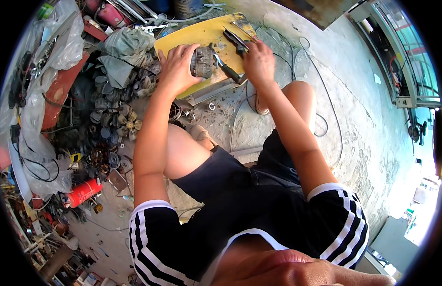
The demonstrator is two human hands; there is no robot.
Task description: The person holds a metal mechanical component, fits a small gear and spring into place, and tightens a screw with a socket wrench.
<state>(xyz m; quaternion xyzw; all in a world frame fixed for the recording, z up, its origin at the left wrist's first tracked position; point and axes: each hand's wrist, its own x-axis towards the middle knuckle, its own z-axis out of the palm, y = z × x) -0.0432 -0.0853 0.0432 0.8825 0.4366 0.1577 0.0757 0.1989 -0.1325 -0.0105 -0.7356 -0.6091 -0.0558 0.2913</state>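
Observation:
My left hand is wrapped round a grimy, grey motor housing, thumb at its near side and fingers over the top. The housing rests on a yellow board in front of me. My right hand is at the board's right edge, its fingers curled over the handle end of dark pliers; the palm hides part of the grip. Beside the pliers lies a thin screwdriver. Between the housing and my right hand lies a tool with a black handle and a shiny metal end.
Scrap motor parts and a metal fan pile up at the left, with grey cloth above. A red cylinder lies lower left. A loose cable curves across the concrete floor at right. A metal rack stands far right.

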